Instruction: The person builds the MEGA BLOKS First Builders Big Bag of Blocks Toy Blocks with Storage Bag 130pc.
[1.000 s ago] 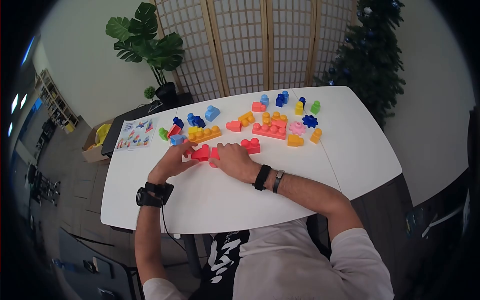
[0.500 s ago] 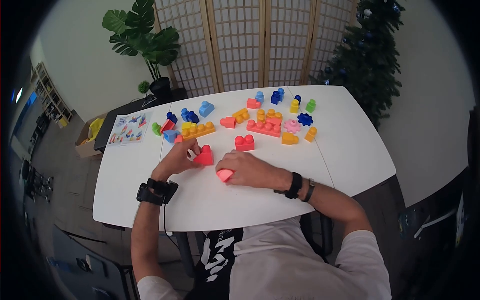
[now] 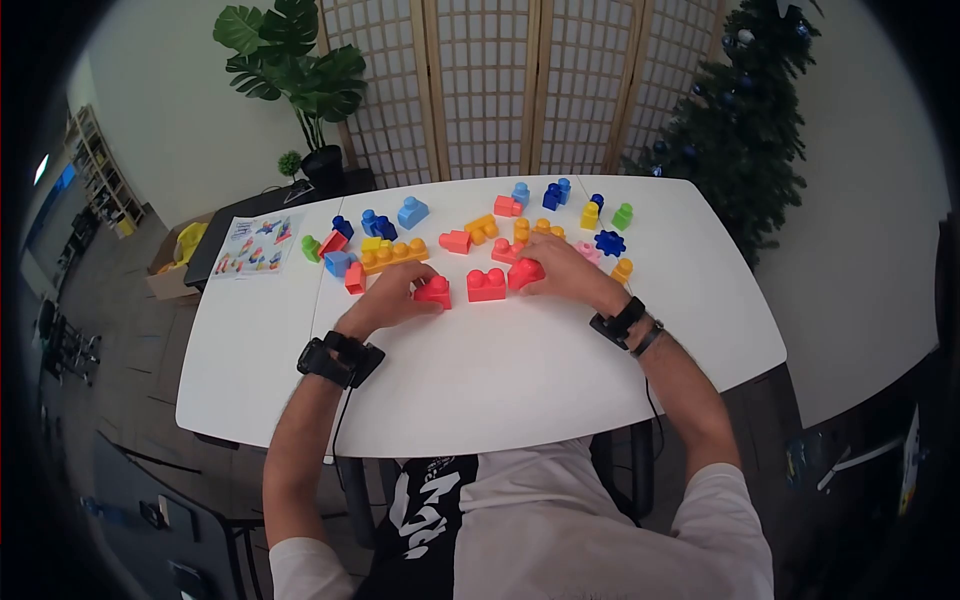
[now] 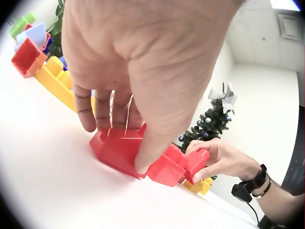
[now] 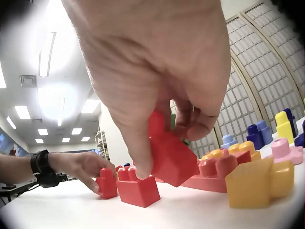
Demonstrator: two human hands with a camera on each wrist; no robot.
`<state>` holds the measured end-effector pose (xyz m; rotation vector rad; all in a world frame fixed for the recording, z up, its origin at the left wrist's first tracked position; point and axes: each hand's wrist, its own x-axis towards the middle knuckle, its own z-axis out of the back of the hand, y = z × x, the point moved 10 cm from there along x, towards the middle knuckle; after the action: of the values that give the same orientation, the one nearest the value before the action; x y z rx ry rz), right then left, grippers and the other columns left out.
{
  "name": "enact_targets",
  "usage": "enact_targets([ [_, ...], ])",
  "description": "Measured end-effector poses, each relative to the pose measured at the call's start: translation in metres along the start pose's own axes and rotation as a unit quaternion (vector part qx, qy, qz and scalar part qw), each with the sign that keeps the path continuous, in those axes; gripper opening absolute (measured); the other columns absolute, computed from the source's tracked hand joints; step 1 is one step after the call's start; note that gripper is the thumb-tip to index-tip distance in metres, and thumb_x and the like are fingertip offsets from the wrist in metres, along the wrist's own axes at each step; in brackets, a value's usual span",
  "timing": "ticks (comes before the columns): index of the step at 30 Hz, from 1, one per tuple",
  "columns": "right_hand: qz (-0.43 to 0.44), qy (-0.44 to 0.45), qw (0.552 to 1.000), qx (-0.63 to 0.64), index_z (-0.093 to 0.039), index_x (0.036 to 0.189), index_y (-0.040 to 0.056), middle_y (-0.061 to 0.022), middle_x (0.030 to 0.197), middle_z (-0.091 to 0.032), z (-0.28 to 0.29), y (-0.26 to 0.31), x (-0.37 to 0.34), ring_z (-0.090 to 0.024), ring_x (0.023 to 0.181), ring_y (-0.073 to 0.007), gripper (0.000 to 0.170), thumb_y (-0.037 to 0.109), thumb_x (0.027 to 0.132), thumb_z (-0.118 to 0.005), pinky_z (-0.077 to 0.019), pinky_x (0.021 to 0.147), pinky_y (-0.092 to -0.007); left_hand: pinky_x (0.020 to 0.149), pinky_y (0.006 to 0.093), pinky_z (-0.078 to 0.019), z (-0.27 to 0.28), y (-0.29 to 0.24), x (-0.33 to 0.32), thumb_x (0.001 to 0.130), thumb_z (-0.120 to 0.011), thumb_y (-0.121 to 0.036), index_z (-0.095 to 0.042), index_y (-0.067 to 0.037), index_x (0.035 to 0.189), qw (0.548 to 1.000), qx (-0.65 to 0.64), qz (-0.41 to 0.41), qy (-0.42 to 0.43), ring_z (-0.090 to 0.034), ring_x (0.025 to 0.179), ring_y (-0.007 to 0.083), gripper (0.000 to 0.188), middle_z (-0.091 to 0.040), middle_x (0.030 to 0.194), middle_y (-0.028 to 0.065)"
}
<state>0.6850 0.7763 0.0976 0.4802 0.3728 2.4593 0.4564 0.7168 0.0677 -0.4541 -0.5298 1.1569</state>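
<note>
White table (image 3: pixel 420 390) in front of a folding screen (image 3: pixel 485 90). Head view: left hand (image 3: pixel 388 302) pinches the left red block (image 3: pixel 434 292), right hand (image 3: pixel 568 273) pinches the right red block (image 3: pixel 524 274), and the middle red block (image 3: pixel 486 287) sits between them. Left wrist view: left red block's down on the table. Right wrist view: right red block's kinda tilted, near an orange block (image 5: pixel 248 185).

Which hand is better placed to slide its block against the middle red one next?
Likely the left hand: its red block appears upright on the table; the right hand holds a tilted, apparently raised red block.
</note>
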Motion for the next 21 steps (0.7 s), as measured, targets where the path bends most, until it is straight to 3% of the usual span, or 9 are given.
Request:
enact_targets([
  [4,0.001,0.026,0.998,0.059,-0.072,0.110,-0.0018,-0.0153,0.113,-0.062,-0.018,0.017,0.008,-0.057,0.121,-0.0323,0.039,0.021,0.083,-0.086,-0.0484,0.103,-0.0426,0.089,0.0359,-0.0569,-0.005,-0.013,0.010,0.083,-0.091,-0.019,-0.075,0.000,0.119,1.000,-0.016,0.003,-0.017,-0.071,0.100,0.0254,0.044,-0.076,0.111,0.0136],
  [7,-0.014,0.067,0.997,0.036,-0.069,0.122,-0.0035,-0.0158,0.120,-0.062,-0.038,0.006,0.011,-0.059,0.123,-0.0332,0.046,0.023,0.087,-0.084,-0.0479,0.107,-0.0423,0.088,0.0359,-0.0570,-0.009,-0.014,0.015,0.083,-0.092,-0.019,-0.077,0.001,0.115,0.999,-0.018,-0.020,-0.030,-0.071,0.095,0.0256,0.040,-0.076,0.105,0.0140],
  [9,-0.004,0.052,0.997,0.052,-0.067,0.125,-0.0029,-0.0166,0.123,-0.061,-0.044,-0.003,0.011,-0.059,0.124,-0.0334,0.047,0.025,0.090,-0.081,-0.0478,0.107,-0.0428,0.078,0.0328,-0.0553,-0.009,-0.010,0.015,0.084,-0.092,-0.018,-0.077,0.000,0.116,0.998,-0.030,-0.021,-0.044,-0.069,0.090,0.0199,0.039,-0.074,0.103,0.0099],
  [12,0.011,0.026,0.996,0.085,-0.064,0.129,-0.0014,-0.0171,0.127,-0.061,-0.046,-0.005,0.010,-0.058,0.126,-0.0340,0.048,0.025,0.092,-0.079,-0.0480,0.108,-0.0428,0.076,0.0321,-0.0546,-0.008,-0.012,0.015,0.084,-0.093,-0.018,-0.078,-0.001,0.117,0.998,-0.027,-0.023,-0.056,-0.068,0.086,0.0195,0.040,-0.073,0.099,0.0091],
  [21,0.013,0.062,0.995,0.080,-0.060,0.132,-0.0037,-0.0202,0.132,-0.057,-0.055,-0.003,0.012,-0.055,0.132,-0.0360,0.050,0.024,0.094,-0.077,-0.0468,0.110,-0.0447,0.079,0.0325,-0.0542,-0.014,-0.003,0.017,0.080,-0.095,-0.017,-0.079,0.000,0.112,0.997,-0.021,-0.020,-0.068,-0.068,0.087,0.0187,0.040,-0.072,0.097,0.0086],
])
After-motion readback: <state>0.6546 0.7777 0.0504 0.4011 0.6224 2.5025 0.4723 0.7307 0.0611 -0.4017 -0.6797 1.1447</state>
